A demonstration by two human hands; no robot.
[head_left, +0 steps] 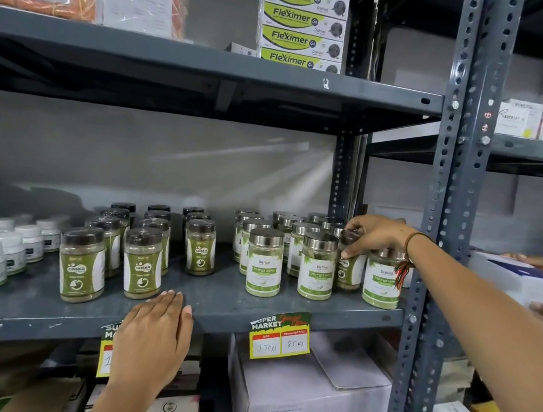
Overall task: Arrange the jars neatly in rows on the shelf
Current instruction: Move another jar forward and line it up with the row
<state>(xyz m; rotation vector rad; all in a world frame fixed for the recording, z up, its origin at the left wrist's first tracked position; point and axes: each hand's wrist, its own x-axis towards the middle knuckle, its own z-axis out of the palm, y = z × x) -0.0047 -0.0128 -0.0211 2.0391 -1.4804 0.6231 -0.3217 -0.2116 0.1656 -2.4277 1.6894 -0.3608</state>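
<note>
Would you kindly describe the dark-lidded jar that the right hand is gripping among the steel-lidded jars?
The dark-lidded jar is clear plastic, filled with greenish powder, with a white-and-green label like the Gaska jars. It stands upright on the grey shelf among steel-lidded Moringa jars. The right hand grips its lid from above.

On the upper shelf, far right of centre, a stack of green cartons (303, 18) each reads "Fleximer". On the middle shelf, the dark-lidded jars (81, 267) at left carry "GASKA" under a small "Dishūnt" mark, and the steel-lidded jars (265, 263) at right read "Dishūnt" and "Moringa Leaves". A yellow price tag (280, 335) on the shelf edge says "SUPER MARKET", with handwritten "170 Rs" and "85 Rs". Below it, a white box (306, 404) reads "fitfizz" in red.
</note>
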